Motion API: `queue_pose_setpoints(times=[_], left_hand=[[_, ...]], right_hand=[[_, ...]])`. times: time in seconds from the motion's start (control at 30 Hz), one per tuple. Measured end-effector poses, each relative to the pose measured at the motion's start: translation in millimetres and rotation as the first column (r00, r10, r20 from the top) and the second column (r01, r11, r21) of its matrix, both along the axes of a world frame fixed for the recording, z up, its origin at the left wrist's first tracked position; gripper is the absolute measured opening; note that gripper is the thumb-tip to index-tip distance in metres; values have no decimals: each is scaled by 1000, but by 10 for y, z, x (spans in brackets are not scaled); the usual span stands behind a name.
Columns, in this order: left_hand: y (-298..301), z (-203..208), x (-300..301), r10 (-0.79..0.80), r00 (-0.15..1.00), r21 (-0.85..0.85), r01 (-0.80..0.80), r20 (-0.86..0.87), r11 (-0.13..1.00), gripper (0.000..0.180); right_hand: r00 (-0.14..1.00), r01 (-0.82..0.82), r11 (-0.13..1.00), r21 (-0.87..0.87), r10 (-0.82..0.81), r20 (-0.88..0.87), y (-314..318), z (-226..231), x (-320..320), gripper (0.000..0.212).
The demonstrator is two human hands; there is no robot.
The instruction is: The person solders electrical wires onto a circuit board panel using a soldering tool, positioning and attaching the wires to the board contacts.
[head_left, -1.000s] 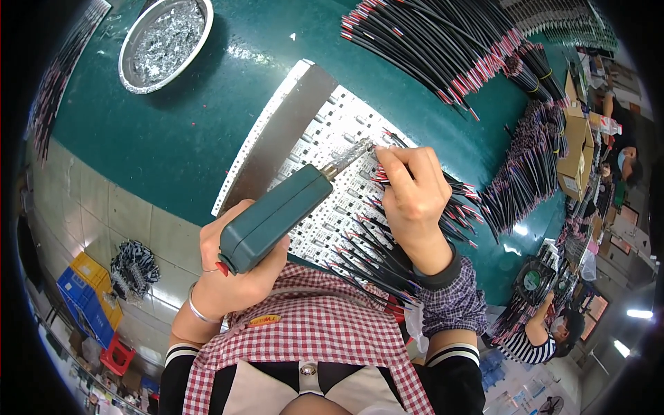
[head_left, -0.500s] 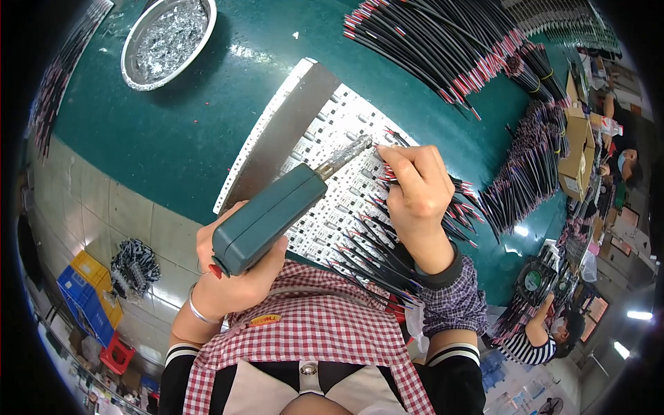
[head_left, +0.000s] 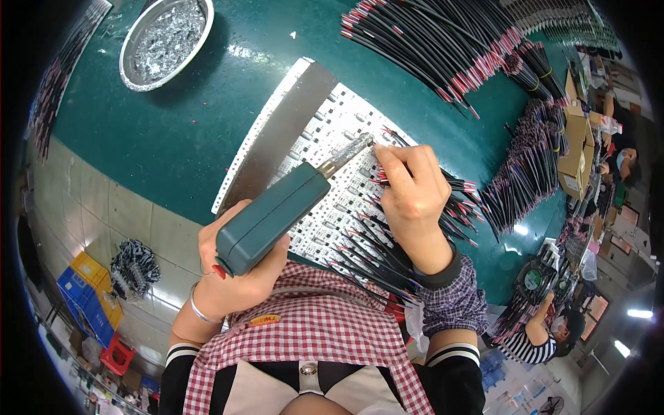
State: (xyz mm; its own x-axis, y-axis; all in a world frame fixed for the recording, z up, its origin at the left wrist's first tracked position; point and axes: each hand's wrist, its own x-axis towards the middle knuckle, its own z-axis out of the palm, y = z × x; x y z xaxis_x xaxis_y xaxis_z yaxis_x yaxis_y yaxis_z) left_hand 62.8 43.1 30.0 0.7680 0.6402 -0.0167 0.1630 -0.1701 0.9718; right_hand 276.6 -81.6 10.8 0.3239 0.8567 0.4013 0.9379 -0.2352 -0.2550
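My left hand [head_left: 242, 287] is wrapped round a dark green soldering gun [head_left: 273, 218]. Its silvery tip reaches up and right onto a white panel of small circuit boards [head_left: 353, 107]. Right beside that tip, my right hand [head_left: 415, 197] pinches with thumb and forefinger the end of a thin wire, mostly hidden by the fingers. Short black wires with red ends [head_left: 377, 259] lie in rows along the panel's right and near side, partly under my right hand. A brown strip [head_left: 287, 128] lies across the panel's left part.
A round metal bowl [head_left: 126, 69] of silvery scraps stands at the far left of the green table [head_left: 166, 152]. Black wires [head_left: 429, 52] lie in bundles at the far right, with more wire [head_left: 526, 166] heaped beyond my right hand. A fan [head_left: 532, 278] and co-workers are further right.
The soldering gun has shifted very slightly right, its tip staying near the same spot. My right hand has moved a little left, still pinching.
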Motion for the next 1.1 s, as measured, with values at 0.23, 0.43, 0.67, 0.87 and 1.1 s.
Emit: queue_pose_setpoints(times=[0.23, 0.43, 0.67, 0.87, 1.1], left_hand=[[19, -20, -42, -26, 999, 108, 22, 35, 994, 16], [-12, -25, -51, 0, 1000, -16, 1, 9, 1000, 16], [-28, 5, -81, -43, 997, -19, 42, -59, 999, 14], [-65, -60, -241, 71, 997, 93, -69, -19, 993, 15], [-215, -93, -387, 110, 973, -110, -134, -201, 985, 33]], right_hand=[[998, 11, 1000, 20, -10, -65, -19, -11, 17, 46], [993, -3, 999, 34, 8, -120, -33, -15, 39, 48], [998, -9, 1000, 10, 9, -59, -46, -36, -1, 49], [998, -21, 1000, 22, 22, -54, 10, -25, -4, 49], [997, 32, 999, -12, -33, -68, -192, 59, 124, 43]])
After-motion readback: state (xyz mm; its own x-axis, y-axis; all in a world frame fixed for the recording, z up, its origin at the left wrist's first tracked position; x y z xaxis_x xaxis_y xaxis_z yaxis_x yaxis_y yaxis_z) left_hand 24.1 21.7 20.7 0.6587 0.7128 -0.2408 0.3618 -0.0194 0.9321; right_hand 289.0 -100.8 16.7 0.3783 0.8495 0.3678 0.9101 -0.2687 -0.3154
